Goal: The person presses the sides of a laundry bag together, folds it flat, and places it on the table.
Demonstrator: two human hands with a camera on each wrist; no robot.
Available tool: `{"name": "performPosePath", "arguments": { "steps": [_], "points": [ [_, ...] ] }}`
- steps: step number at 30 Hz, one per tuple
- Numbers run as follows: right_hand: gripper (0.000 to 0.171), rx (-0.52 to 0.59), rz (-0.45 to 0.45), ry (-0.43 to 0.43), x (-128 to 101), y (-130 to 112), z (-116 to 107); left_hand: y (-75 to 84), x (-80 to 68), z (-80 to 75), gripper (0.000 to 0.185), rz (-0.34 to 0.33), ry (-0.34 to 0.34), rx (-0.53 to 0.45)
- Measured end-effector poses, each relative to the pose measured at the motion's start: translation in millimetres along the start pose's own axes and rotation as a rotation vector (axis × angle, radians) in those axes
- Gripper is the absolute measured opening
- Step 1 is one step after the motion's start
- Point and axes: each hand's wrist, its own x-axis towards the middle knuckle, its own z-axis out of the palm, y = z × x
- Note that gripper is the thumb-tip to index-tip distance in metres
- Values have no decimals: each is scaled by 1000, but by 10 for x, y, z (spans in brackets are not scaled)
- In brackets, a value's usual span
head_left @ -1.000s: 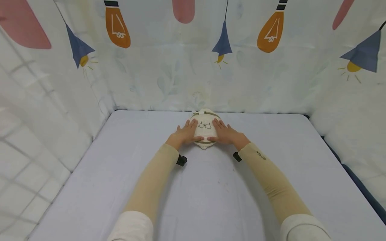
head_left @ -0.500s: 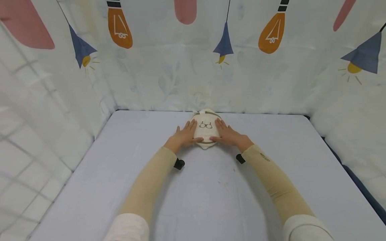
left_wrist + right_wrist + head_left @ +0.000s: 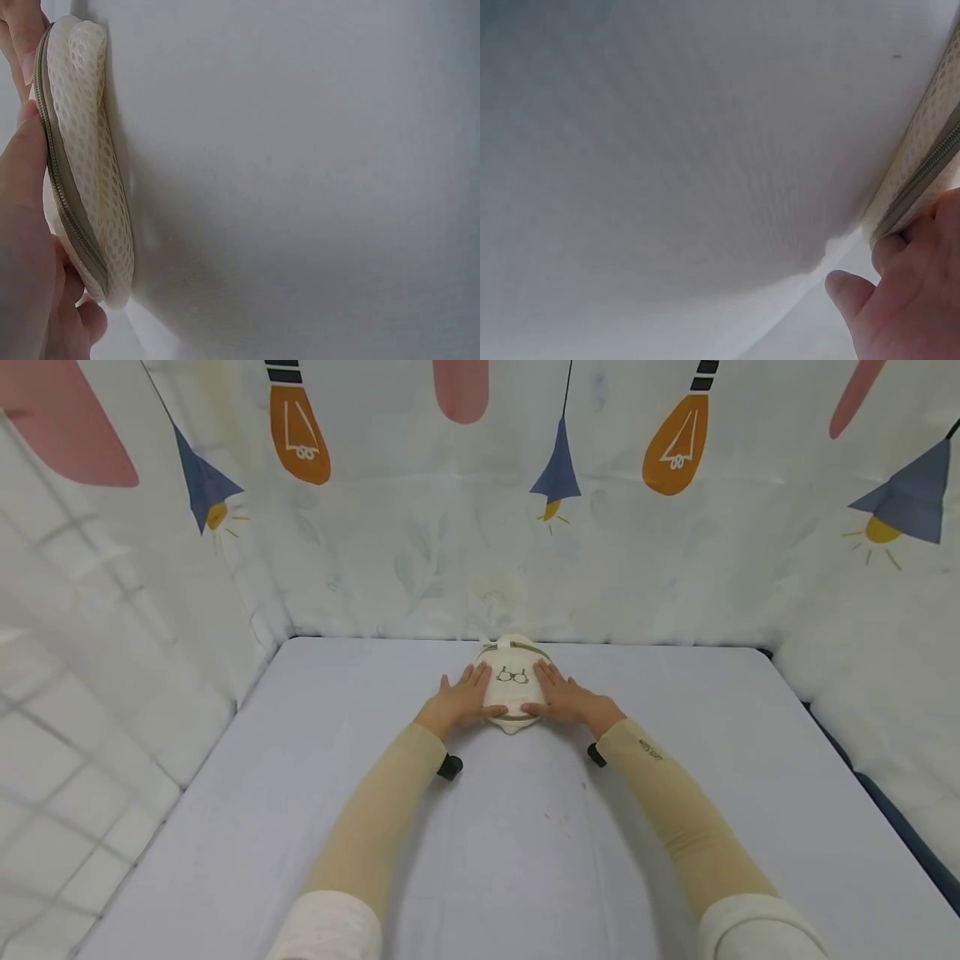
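A cream mesh laundry bag with an olive-grey zip and a line drawing of glasses lies on the far part of the table. My left hand rests on its left side, thumb and fingers spread and fairly straight. On the opposite side, my right hand lies flat in much the same way, the two thumbs pointing toward each other near the front edge. The left wrist view shows the honeycomb mesh side and the curved zip beside the left fingers. In the right wrist view only part of the bag shows.
A pale cloth covers the table. Its back edge runs just behind the bag, against a printed curtain with lamp and bulb pictures. Curtains also hang along the left and right sides. A dark small device sits at the left wrist.
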Motion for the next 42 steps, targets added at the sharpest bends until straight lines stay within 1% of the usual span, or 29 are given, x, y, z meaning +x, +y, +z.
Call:
{"name": "performPosePath", "arguments": {
  "steps": [6,14,21,26,29,35,39,42],
  "points": [
    [96,-1,12,-7,11,-2,-2,29,-18,-32,97,-3,-3,-3],
    [96,-16,12,-19,33,-14,0,24,-36,-38,97,-16,-28,10],
    [96,-35,18,-19,66,-12,7,8,-39,-34,96,-11,-26,14],
    [97,-42,18,-35,85,-33,-49,-12,-36,-71,96,-7,-17,-11],
    [97,-39,12,-46,73,-49,-93,-28,-26,-65,96,-5,-6,-22],
    [94,-8,-1,-53,-15,-43,-154,-26,-11,-20,97,17,8,-58],
    [91,48,-21,-24,-55,-17,-162,-15,-22,6,96,25,16,-70],
    [91,55,-40,0,-54,22,-141,-27,-32,23,95,27,29,-86]
  ]
}}
